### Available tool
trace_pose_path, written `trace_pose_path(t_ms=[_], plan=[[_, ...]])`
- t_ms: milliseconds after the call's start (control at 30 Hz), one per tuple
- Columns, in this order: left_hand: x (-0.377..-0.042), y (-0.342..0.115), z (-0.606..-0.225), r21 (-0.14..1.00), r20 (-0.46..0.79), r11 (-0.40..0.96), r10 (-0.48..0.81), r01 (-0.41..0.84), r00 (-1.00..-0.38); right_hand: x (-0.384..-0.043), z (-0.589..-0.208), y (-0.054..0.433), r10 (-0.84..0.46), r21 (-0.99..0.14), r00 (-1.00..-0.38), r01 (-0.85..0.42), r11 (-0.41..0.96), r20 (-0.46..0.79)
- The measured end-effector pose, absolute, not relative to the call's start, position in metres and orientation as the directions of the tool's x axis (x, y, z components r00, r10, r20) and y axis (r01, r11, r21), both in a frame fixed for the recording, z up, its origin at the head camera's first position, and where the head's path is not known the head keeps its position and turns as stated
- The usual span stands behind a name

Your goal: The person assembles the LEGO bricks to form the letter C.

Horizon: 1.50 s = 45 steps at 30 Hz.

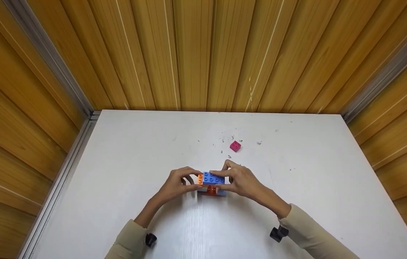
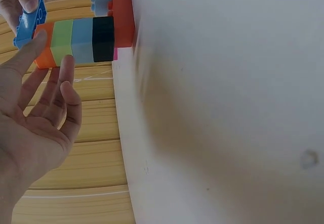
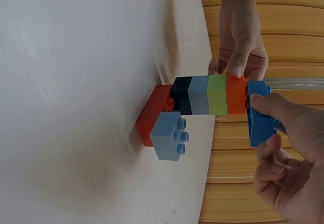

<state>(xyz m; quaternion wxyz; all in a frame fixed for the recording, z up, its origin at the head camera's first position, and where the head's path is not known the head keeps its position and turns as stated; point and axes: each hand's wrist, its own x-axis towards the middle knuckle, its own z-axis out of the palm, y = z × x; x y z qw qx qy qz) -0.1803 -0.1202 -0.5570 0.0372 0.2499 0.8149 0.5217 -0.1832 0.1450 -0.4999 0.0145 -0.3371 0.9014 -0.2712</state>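
Observation:
A tower of toy building bricks stands on the table, on a red base brick (image 3: 153, 110). From the bottom up it has a black brick (image 2: 104, 39), a light blue brick (image 2: 82, 39), a green brick (image 2: 62, 37) and an orange brick (image 3: 236, 96). My left hand (image 1: 176, 184) pinches the orange brick between thumb and fingers. My right hand (image 1: 243, 180) grips a blue brick (image 1: 213, 178), tilted slightly at the tower's top and overhanging to the right. Whether it is fully seated I cannot tell. A second light blue brick (image 3: 167, 137) sits on the base's other end.
A magenta brick (image 1: 235, 146) lies beyond the hands on the white table (image 1: 135, 144). Small dark specks surround it. Wood-patterned panels (image 1: 192, 54) rise behind the table's far edge and at both sides.

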Motion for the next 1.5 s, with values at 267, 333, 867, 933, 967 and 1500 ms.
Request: trace_pose_path(t_ms=[267, 333, 867, 933, 967, 1500], plan=[[-0.179, -0.120, -0.558, 0.874, 0.201, 0.325, 0.435, 0.361, -0.878, -0.183, -0.497, 0.144, -0.618, -0.494, -0.774, -0.594, 0.635, 0.137], [-0.178, -0.120, -0.559, 0.877, 0.198, 0.325, 0.428, 0.355, -0.882, -0.181, -0.497, 0.143, -0.612, -0.506, -0.780, -0.583, 0.636, 0.131], [-0.182, -0.120, -0.550, 0.841, 0.207, 0.381, 0.430, 0.384, -0.879, -0.186, -0.499, 0.142, -0.612, -0.476, -0.774, -0.605, 0.638, 0.163], [-0.182, -0.120, -0.550, 0.838, 0.200, 0.390, 0.430, 0.381, -0.880, -0.188, -0.501, 0.146, -0.619, -0.554, -0.771, -0.584, 0.593, 0.150], [-0.181, -0.120, -0.551, 0.836, 0.198, 0.395, 0.431, 0.382, -0.880, -0.190, -0.503, 0.148, -0.626, -0.599, -0.767, -0.569, 0.563, 0.141], [-0.181, -0.122, -0.546, 0.828, 0.175, 0.411, 0.455, 0.380, -0.873, -0.262, -0.537, 0.207, -0.381, -0.837, -0.922, -0.262, 0.481, 0.069]])
